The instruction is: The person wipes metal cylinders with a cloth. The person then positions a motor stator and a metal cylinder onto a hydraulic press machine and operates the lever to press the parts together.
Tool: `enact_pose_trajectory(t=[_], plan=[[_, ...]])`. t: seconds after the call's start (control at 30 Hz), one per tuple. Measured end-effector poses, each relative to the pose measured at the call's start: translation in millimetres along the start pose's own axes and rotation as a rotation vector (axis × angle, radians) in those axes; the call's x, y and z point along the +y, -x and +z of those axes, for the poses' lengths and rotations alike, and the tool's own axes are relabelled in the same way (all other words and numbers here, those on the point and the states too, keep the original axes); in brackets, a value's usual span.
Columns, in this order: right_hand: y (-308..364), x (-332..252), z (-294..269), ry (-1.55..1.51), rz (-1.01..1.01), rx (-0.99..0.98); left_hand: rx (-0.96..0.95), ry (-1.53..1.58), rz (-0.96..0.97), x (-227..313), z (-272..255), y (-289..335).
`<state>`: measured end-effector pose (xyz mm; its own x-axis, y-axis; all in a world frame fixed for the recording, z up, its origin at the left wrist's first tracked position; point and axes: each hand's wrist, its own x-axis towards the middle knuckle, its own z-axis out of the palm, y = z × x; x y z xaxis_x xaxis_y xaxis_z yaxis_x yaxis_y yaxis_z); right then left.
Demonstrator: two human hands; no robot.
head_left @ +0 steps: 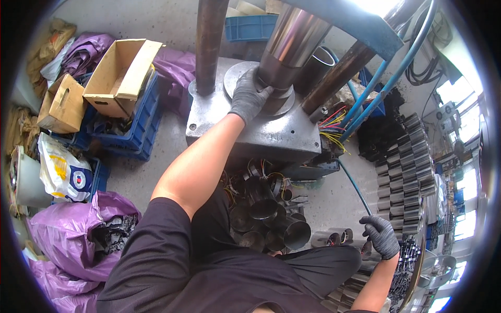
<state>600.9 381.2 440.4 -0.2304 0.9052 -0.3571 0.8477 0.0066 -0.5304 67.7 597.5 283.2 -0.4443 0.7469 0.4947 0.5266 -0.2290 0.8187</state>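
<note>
My left hand [249, 97], in a dark grey glove, grips the side of a metal cylinder [275, 73] at the foot of a shiny upright ram. Its thumb lies across the front, and the other fingers are partly hidden behind the cylinder. The cylinder stands on a round plate [236, 73] on a heavy steel press bed [250, 130]. My right hand [381, 238], gloved alike, is low at the right with fingers loosely bent and apart. A thin blue hose or rod [355, 185] runs up to its knuckles and seems to pass behind; I see no grip on it.
Dark metal tubes [297, 233] lie below the press by my legs. Stacked metal sleeves [402, 182] line the right side. Posts [210, 47] and blue hoses [376, 86] flank the ram. Blue crates [141, 135], cardboard boxes [122, 78] and purple sacks [68, 229] stand left.
</note>
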Motion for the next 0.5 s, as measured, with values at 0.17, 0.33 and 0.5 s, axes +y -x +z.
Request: enact_pose_trajectory(t=[0.17, 0.33, 0.5], plan=[[-2.0, 2.4, -2.2, -0.086, 0.019, 0.001, -0.019, 0.023, -0.013, 4.5, -2.4, -0.2], [-1.0, 1.2, -2.7, 0.138, 0.012, -0.085, -0.024, 0.029, -0.015, 6.8, -3.6, -0.1], [-1.0, 0.8, -2.8, -0.081, 0.003, 0.071, -0.008, 0.014, -0.004, 6.8, -3.9, 1.3]])
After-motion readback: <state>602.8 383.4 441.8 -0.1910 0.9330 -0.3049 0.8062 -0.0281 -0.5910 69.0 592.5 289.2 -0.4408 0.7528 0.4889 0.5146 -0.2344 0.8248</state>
